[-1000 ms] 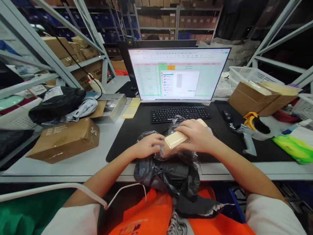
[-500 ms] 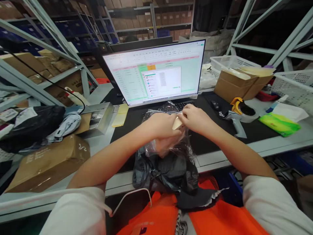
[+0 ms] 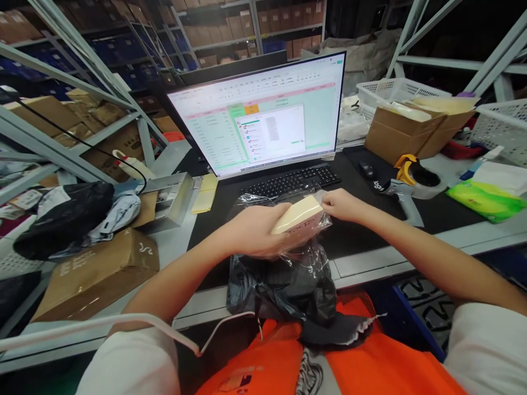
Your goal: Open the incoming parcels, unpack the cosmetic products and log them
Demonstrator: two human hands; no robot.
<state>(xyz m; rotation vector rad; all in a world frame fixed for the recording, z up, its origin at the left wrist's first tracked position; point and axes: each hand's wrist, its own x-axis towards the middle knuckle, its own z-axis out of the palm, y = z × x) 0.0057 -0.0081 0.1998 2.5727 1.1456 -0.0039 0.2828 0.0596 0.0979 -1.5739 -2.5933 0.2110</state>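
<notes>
Since half a second ago your hands have come apart. Your left hand [image 3: 255,227] now cradles the cream box [image 3: 298,215] from below, fingers curled round its near end. Your right hand [image 3: 343,204] has shifted to the box's right end, pinching the clear plastic bag [image 3: 317,235] that wraps it. The box is held just above the black mat [image 3: 362,241], in front of the keyboard [image 3: 290,181] and over a crumpled black bag [image 3: 284,285] at the table [image 3: 164,258] edge. At far left a brown cardboard box [image 3: 94,269] lies shut; beside it an open metal box [image 3: 171,195] has contents you cannot make out. To the right an open carton [image 3: 395,137] holds pale sheets, with a white basket [image 3: 387,90] behind. Grey steel racks [image 3: 61,71] stacked with cartons surround the table.
</notes>
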